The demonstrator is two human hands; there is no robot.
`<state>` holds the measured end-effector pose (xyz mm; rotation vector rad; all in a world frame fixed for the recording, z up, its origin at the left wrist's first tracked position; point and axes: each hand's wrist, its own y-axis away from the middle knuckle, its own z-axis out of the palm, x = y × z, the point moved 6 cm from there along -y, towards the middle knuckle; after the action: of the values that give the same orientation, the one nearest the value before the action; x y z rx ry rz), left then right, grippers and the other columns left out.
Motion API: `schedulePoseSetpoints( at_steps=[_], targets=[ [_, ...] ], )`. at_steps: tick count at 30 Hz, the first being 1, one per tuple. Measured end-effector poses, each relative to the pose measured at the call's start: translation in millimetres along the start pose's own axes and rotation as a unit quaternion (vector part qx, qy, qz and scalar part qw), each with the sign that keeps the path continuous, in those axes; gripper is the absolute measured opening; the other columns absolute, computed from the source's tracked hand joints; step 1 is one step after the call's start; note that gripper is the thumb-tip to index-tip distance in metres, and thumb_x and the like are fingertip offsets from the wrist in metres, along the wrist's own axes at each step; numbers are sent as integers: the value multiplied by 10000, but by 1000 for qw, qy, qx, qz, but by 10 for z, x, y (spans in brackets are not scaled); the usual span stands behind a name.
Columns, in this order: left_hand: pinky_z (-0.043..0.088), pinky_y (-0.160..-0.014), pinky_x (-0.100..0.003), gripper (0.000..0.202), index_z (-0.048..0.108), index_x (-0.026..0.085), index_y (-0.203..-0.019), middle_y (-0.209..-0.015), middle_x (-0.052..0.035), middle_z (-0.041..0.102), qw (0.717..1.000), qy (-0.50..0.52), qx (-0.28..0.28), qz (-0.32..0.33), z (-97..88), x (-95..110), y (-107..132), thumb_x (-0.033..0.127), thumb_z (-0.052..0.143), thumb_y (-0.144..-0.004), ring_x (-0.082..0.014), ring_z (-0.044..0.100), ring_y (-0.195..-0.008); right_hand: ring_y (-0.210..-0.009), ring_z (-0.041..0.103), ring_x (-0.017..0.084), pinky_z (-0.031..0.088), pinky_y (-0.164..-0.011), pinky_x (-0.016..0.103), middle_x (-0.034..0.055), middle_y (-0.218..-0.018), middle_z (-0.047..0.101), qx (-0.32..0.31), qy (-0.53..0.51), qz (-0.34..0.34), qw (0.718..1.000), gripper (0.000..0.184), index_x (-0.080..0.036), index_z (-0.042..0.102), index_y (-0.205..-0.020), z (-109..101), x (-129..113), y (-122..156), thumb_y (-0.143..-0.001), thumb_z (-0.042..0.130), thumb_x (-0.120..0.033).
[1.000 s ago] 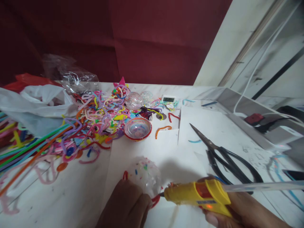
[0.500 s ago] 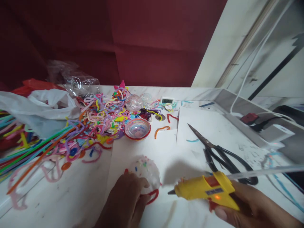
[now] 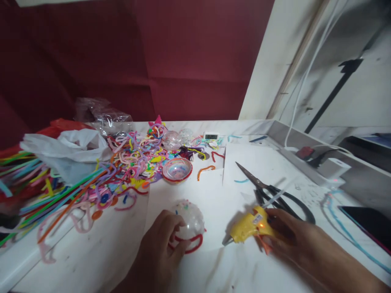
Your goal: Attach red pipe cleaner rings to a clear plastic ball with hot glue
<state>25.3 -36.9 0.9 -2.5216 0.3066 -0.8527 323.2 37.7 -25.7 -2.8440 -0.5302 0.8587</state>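
Clear speckled dome [image 3: 188, 221] with red pipe-cleaner rim sits on the white table [image 3: 100, 260] at 6 o'clock of the frame; left hand [image 3: 161, 240] fingers curled round its 9 o'clock side; right hand [image 3: 290, 238] at 3 o'clock of it grips a yellow glue gun [image 3: 248, 227], nozzle apart from the dome; black scissors [image 3: 275, 193] at 12 o'clock of the gun; striped bowl [image 3: 177, 170] and pipe-cleaner heap [image 3: 128, 158] toward 11 o'clock.

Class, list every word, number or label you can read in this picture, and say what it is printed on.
Nothing can be read for certain.
Small digital clock: dark digits on its screen, too small and blurred.
Yellow glue gun in the right hand: no label legible, only an orange light.
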Motion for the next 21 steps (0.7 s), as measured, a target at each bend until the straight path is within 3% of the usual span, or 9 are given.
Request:
schedulePoseSetpoints(
  at_steps=[3, 6, 8, 11, 16, 21],
  targets=[
    [460, -565, -209, 299, 495, 255, -864, -734, 50, 508, 1000, 28, 9, 9, -125, -21, -56, 20, 566, -693, -123, 528, -606, -915, 682, 298, 586, -744, 456, 108, -1068, 693, 35, 74, -73, 994, 293, -269, 631, -1099, -65, -230, 40, -879, 544, -443],
    [494, -637, -255, 220, 546, 240, -918, -845, 3, 572, 1000, 25, -12, 9, -235, -163, -142, 141, 646, -748, -154, 569, -709, -952, 654, 226, 570, -794, 380, 68, -1060, 660, -29, 1, -147, 989, 204, -287, 606, -1100, 34, -705, 16, -934, 496, -329],
    [520, -790, -323, 305, 578, 236, -1038, -1037, -54, 616, 999, 20, -39, 1, -265, -322, -196, 246, 694, -756, -207, 609, -907, -999, 620, 243, 543, -841, 406, 84, -1041, 643, -73, -41, -147, 986, 192, -238, 602, -1085, 158, -1001, -56, -908, 537, -275],
    [457, -980, -423, 526, 578, 220, -1163, -1229, -115, 612, 993, 40, -106, 15, -212, -531, -235, 391, 761, -700, -293, 568, -1144, -1016, 593, 255, 512, -868, 416, 93, -1067, 622, -134, -84, -150, 976, 215, -200, 603, -1079, 373, -1334, -203, -866, 613, -229],
    [473, -953, -365, 482, 593, 221, -1155, -1194, -93, 660, 981, 107, -159, -19, -106, -713, -217, 419, 721, -734, -262, 612, -1102, -1041, 580, 258, 478, -904, 404, 83, -1040, 628, -156, -92, -119, 976, 268, -184, 602, -1003, 553, -1455, -421, -768, 718, -129],
    [479, -903, -321, 387, 626, 202, -1108, -1114, -61, 691, 972, 140, -180, -49, -60, -695, -191, 370, 691, -765, -231, 639, -1022, -1011, 579, 271, 475, -871, 409, 80, -1005, 628, -156, -65, -116, 979, 258, -187, 572, -935, 576, -1483, -447, -753, 744, -125]
  ],
)
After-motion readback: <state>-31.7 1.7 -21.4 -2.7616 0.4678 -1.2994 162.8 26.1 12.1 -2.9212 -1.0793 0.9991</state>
